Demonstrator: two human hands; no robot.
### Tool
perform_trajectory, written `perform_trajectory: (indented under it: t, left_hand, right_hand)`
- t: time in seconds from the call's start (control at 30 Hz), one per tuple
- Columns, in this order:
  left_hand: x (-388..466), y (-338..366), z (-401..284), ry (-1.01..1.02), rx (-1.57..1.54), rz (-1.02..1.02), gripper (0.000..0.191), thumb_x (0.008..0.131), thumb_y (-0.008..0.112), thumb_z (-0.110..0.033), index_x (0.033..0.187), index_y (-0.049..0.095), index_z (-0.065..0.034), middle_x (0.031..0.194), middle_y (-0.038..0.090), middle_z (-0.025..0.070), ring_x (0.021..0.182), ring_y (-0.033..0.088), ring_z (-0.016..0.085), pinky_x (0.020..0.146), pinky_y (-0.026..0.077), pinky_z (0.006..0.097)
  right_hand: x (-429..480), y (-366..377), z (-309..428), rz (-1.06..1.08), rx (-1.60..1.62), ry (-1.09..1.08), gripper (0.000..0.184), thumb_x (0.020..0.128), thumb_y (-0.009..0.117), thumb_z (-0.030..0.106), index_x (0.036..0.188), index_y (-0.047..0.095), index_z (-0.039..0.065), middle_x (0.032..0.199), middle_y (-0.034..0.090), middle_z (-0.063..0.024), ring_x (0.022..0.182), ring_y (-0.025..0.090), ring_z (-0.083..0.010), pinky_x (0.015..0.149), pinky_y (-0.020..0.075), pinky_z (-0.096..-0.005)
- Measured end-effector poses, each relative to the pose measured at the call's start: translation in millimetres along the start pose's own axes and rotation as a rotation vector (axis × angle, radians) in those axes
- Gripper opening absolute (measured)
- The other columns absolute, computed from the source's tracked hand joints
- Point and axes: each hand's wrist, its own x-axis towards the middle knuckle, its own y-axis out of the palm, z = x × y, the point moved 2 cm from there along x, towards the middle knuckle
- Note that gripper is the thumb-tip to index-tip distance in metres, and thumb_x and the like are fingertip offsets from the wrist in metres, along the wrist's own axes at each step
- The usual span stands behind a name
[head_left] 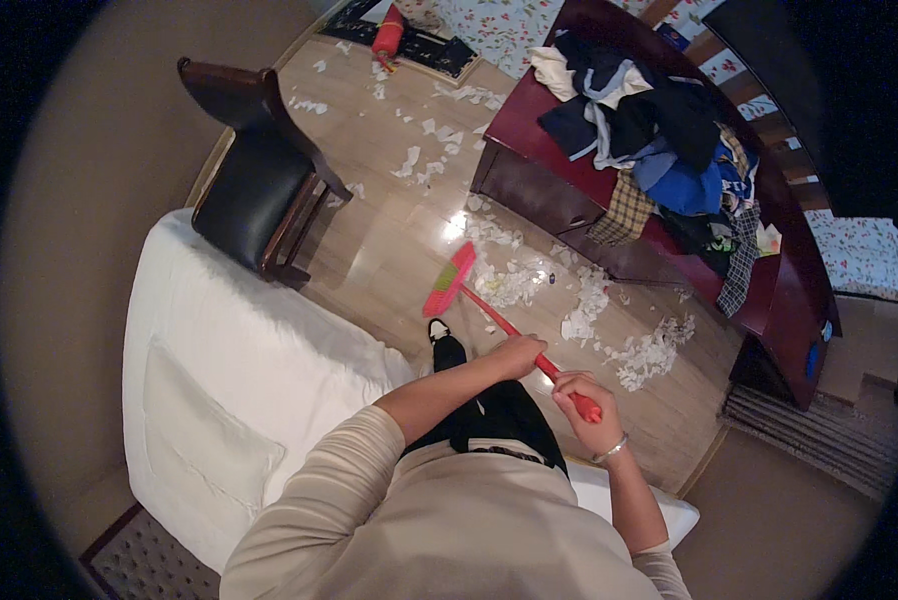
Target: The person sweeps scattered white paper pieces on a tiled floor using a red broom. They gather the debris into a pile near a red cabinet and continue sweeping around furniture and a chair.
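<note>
A broom with a red handle [495, 316] slants away from my body. My left hand [520, 355] wraps around the middle of its handle, and my right hand [588, 405] grips close to the rounded top end. The pink and green broom head [450, 280] is at the floor, just beyond my shoe [438, 329]. White paper scraps [510, 282] lie heaped against the right side of the head. Another pile of scraps [653, 351] lies farther right, and loose scraps [441, 135] are strewn across the far floor.
To the right stands a dark red desk [516, 124] bearing heaped clothes [644, 142]. A black-seated chair [258, 191] and a white-covered couch [269, 330] with a cushion [201, 420] are on the left. A fire extinguisher [388, 34] lies at the far end.
</note>
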Motion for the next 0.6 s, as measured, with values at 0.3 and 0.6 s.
perform_trajectory:
  t: [0.3,0.6]
  left_hand:
    - [19,-52,-89,-0.039,0.172,0.004,0.017,0.08,0.063,-0.009,0.096,0.063,-0.0038,0.103,0.068,0.0171,0.091,0.068,0.039,0.075,0.055,0.0502]
    - [49,-63,10,-0.253,0.195,-0.308,0.02,0.079,0.067,-0.01,0.096,0.062,-0.0004,0.1,0.064,0.0248,0.095,0.064,0.044,0.081,0.054,0.0509]
  right_hand:
    - [-18,-66,38,-0.081,0.019,-0.065,0.01,0.083,0.071,-0.002,0.084,0.062,0.001,0.092,0.068,-0.0089,0.103,0.064,-0.0273,0.095,0.0472,-0.0385]
    - [49,-12,-60,-0.251,0.335,-0.142,0.004,0.092,0.065,-0.001,0.09,0.062,0.0,0.103,0.068,-0.0087,0.109,0.062,-0.0203,0.099,0.0456,-0.0336]
